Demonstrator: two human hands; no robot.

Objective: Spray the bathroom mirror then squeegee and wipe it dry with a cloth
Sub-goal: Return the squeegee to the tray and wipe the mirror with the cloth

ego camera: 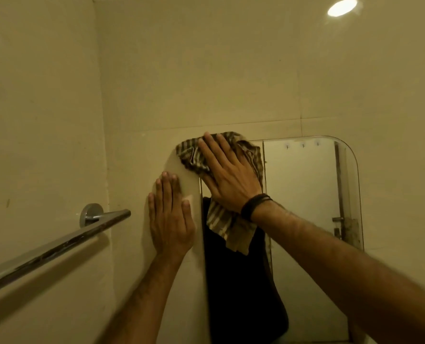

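Observation:
The bathroom mirror (pixel 310 189), with rounded corners, hangs on the tiled wall ahead of me. A brown-and-cream striped cloth (pixel 219 219) is spread over its upper left corner. My right hand (pixel 229 172) lies flat on the cloth with fingers spread, pressing it to the glass; a dark band circles the wrist. The cloth's lower end hangs below that hand. My left hand (pixel 170 219) rests flat and open on the mirror's left edge, holding nothing. No spray bottle or squeegee is in view.
A chrome towel rail (pixel 57 247) sticks out from the left wall at about wrist height. The mirror reflects a dark figure (pixel 238 294) and a pale door. A ceiling light (pixel 342 7) glares at the top right.

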